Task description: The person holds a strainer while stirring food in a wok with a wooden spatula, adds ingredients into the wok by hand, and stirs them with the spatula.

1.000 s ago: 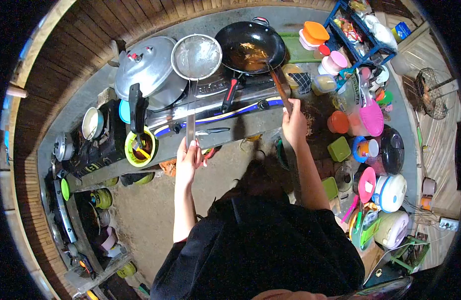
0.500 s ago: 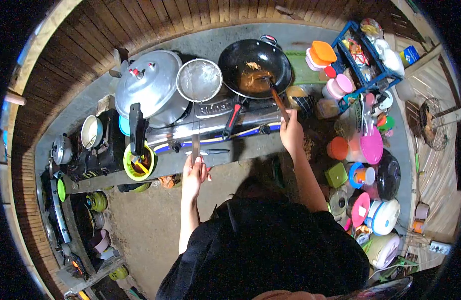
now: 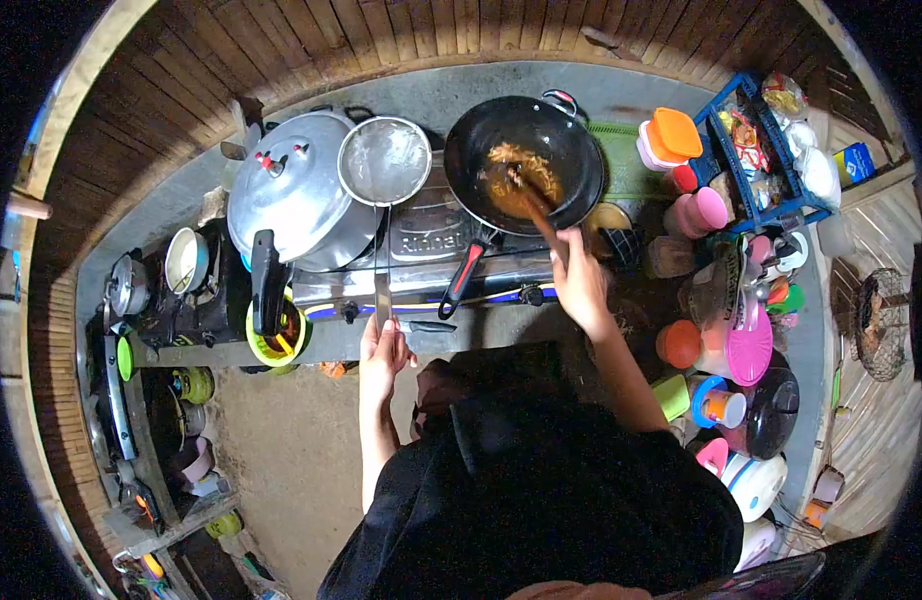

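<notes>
My left hand is closed around the handle of a round mesh strainer. The strainer is raised over the stove, between the pressure cooker and the wok. My right hand grips a wooden-handled spatula, whose lower end is down in a black wok. Shredded, light brown food lies in brownish oil in the wok. The wok's black and red handle points toward me. Close to my left hand, a knife rests on the counter edge.
A large pressure cooker stands on the stove, left of the wok. Its black handle reaches over a yellow-green bowl. On the right are a blue rack, an orange-lidded container and several plastic tubs. A white pot sits far left.
My right hand has moved the spatula within the wok, and more of the shredded food shows, spread wider. My left hand still holds the strainer. The whole view has shifted slightly.
</notes>
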Demonstrator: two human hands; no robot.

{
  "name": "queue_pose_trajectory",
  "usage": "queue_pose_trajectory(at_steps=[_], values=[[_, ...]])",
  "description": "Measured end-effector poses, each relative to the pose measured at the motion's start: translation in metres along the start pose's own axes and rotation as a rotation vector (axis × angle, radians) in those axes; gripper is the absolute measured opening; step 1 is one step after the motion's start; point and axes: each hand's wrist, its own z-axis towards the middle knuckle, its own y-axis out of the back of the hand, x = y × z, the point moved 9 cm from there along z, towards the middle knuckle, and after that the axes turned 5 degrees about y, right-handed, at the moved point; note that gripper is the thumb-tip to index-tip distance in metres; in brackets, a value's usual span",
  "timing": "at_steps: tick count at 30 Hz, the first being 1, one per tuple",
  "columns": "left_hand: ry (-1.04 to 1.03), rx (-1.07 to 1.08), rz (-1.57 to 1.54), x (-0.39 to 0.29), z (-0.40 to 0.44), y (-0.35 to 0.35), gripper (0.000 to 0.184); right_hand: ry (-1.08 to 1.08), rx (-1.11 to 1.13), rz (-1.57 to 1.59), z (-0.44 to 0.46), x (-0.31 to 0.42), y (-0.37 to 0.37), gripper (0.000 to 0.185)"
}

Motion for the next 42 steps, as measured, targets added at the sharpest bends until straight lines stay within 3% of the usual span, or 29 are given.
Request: queue_pose_trajectory(at_steps=[5, 12, 18, 21, 22, 24, 28, 34, 38, 40, 42], values=[[0.022, 0.048, 0.013, -0.007, 0.017, -0.007, 0.013, -0.103, 0.036, 0.022, -0.046, -0.007, 0.024, 0.03], [0.037, 0.176, 0.082, -0.025, 0.041, -0.014, 0.013, -0.245, -0.058, -0.149, -0.028, -0.024, 0.033, 0.03], [0.051, 0.235, 0.077, -0.042, 0.048, -0.015, 0.012, -0.229, -0.174, -0.13, 0.002, -0.018, -0.004, 0.031], [0.038, 0.279, 0.11, -0.045, 0.053, -0.014, 0.012, 0.018, -0.236, -0.085, -0.002, 0.018, -0.004, 0.03], [0.042, 0.293, 0.11, -0.045, 0.055, -0.015, 0.012, 0.009, -0.243, -0.093, -0.009, 0.023, -0.001, 0.03], [0.043, 0.299, 0.14, -0.046, 0.06, -0.016, 0.012, -0.169, -0.05, -0.088, -0.027, 0.023, -0.007, 0.031], [0.028, 0.346, 0.115, -0.047, 0.063, -0.025, 0.015, -0.324, 0.065, -0.17, -0.064, 0.024, 0.016, 0.032], [0.014, 0.358, 0.123, -0.043, 0.061, -0.033, 0.015, -0.349, -0.022, -0.183, -0.072, 0.003, 0.036, 0.03], [0.008, 0.353, 0.124, -0.037, 0.054, -0.04, 0.015, -0.288, -0.137, -0.19, -0.043, -0.022, 0.014, 0.031], [0.011, 0.335, 0.129, -0.034, 0.049, -0.041, 0.014, -0.092, -0.273, -0.113, -0.025, -0.018, 0.006, 0.03], [0.012, 0.319, 0.127, -0.03, 0.044, -0.042, 0.014, -0.103, -0.249, -0.086, -0.019, -0.022, 0.002, 0.03]])
